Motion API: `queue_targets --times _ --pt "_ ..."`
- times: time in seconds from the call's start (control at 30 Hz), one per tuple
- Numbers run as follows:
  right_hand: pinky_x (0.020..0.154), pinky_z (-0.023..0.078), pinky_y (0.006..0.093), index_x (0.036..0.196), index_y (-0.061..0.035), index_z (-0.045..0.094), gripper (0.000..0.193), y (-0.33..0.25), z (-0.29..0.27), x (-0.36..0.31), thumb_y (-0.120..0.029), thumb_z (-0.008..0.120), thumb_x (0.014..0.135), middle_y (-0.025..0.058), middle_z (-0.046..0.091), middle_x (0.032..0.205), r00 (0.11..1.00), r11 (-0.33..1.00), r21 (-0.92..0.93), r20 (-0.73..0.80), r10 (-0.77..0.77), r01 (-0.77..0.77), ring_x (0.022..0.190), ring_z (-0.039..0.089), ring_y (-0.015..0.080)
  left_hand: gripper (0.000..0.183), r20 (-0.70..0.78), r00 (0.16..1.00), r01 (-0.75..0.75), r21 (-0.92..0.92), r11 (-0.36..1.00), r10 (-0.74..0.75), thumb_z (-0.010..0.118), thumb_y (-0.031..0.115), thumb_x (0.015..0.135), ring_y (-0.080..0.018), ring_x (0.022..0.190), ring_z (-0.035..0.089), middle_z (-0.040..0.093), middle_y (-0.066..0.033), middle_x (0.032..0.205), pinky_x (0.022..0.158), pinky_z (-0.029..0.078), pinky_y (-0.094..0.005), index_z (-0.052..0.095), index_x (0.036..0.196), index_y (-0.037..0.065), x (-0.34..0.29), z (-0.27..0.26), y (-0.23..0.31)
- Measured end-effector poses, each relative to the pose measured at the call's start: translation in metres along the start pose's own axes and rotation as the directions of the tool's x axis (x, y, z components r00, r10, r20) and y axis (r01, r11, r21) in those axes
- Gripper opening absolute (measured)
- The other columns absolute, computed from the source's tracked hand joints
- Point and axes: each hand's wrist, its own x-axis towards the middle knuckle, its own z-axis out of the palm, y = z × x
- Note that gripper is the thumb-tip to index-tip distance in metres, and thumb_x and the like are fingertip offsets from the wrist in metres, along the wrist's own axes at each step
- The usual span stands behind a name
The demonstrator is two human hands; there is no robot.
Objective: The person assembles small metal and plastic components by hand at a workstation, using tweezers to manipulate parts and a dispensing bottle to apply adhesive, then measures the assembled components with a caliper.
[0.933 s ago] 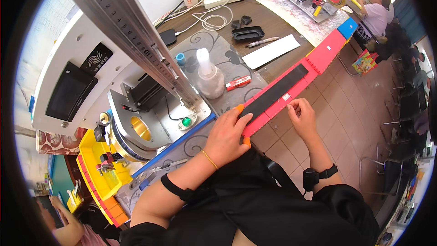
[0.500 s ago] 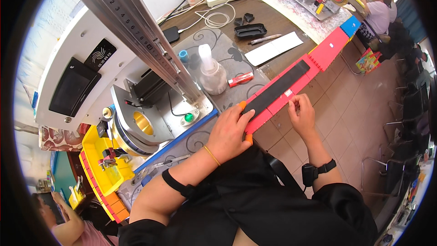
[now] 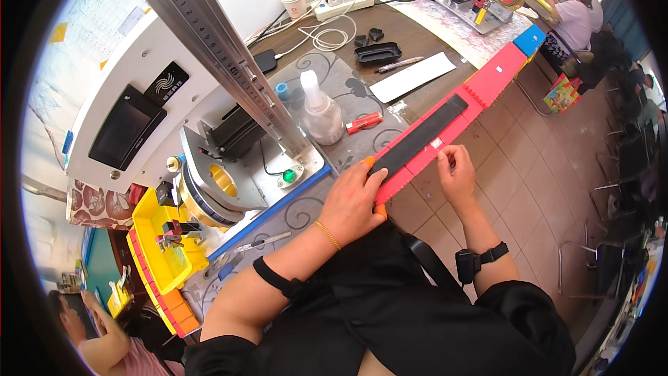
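Observation:
My left hand [image 3: 351,200] lies over the near end of a long red strip-like board [image 3: 480,101]. Its thumb and fingers close on the near end of a flat black strip [image 3: 424,134] lying along that board. Orange parts show on both sides of this hand. Just right of the board's edge, my right hand [image 3: 456,173] is raised with its fingers curled and the thumb against them; whatever they hold, if anything, is too small to make out. A small white piece [image 3: 436,143] sits on the red board near those fingertips. The board's far end is blue [image 3: 530,40].
A white machine with a metal ruler column [image 3: 229,63] stands at left, a yellow bin [image 3: 163,244] below it. On the table are a clear bottle [image 3: 322,115], a red marker-like item [image 3: 364,122], a white card [image 3: 413,77] and a black tray [image 3: 378,52]. Other people sit far right and lower left.
The view has shifted slightly, so the machine appears a little farther right. My right hand has moved slightly left with its fingers still curled; my left hand stays at the strip's near end.

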Motion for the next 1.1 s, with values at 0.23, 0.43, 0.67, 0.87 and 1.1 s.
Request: queue_targets --times 0.23,0.43,0.67,0.87,1.1 --pt "0.06 0.046 0.0315 0.086 -0.0019 0.059 0.011 0.041 -0.048 0.001 -0.013 0.06 0.088 0.0093 0.06 0.073 0.892 0.928 0.1 0.332 0.308 -0.358 0.062 0.057 0.0194 0.06 -0.007 1.0 0.01 -0.004 1.0 -0.01 0.075 0.014 0.062 -0.0362 0.113 0.052 0.051 -0.0208 0.124 0.097 0.044 -0.0414 0.055 0.118 0.004 -0.004 -0.003 -0.001" --pt "0.065 0.052 0.0395 0.079 -0.0006 0.064 0.017 0.073 -0.149 -0.054 -0.017 0.061 0.078 0.0194 0.066 0.074 0.59 0.577 -0.807 0.408 0.697 -0.124 0.071 0.067 0.0285 0.06 -0.033 0.999 0.007 -0.004 1.0 -0.008 0.074 0.014 0.063 -0.0361 0.113 0.052 0.052 -0.0209 0.122 0.097 0.043 -0.0422 0.055 0.119 0.004 -0.002 0.003 -0.001" --pt "0.062 0.045 0.0256 0.08 -0.0034 0.058 0.01 -0.116 -0.147 0.001 -0.011 0.064 0.079 0.004 0.061 0.074 0.586 0.898 0.223 0.809 0.047 -0.379 0.068 0.058 0.012 0.059 -0.051 0.999 0.007 0.015 1.0 -0.006 0.073 0.014 0.064 -0.0359 0.111 0.052 0.052 -0.0203 0.122 0.097 0.043 -0.0422 0.055 0.119 0.004 -0.009 0.001 -0.008" --pt "0.066 0.039 0.0227 0.083 -0.004 0.055 0.01 -0.225 -0.083 0.028 -0.01 0.063 0.085 0.0012 0.053 0.085 0.744 0.653 0.67 0.624 -0.24 -0.352 0.073 0.048 0.0066 0.058 -0.059 0.998 0.001 -0.245 0.97 -0.016 0.065 0.019 0.082 -0.032 0.136 0.035 0.041 -0.017 0.143 0.114 0.026 -0.0439 0.045 0.135 0.005 -0.014 -0.047 0.0" --pt "0.066 0.038 0.0169 0.093 -0.0038 0.056 0.006 -0.227 0.0 0.078 -0.009 0.06 0.092 -0.0038 0.052 0.083 0.873 0.725 0.665 0.448 -0.192 -0.182 0.075 0.048 0.0015 0.049 0.206 0.956 0.163 -0.965 -0.207 -0.208 0.033 0.033 0.104 -0.0225 0.116 0.055 0.057 -0.013 0.125 0.103 0.041 -0.0388 0.04 0.14 0.0 -0.002 -0.121 0.018"
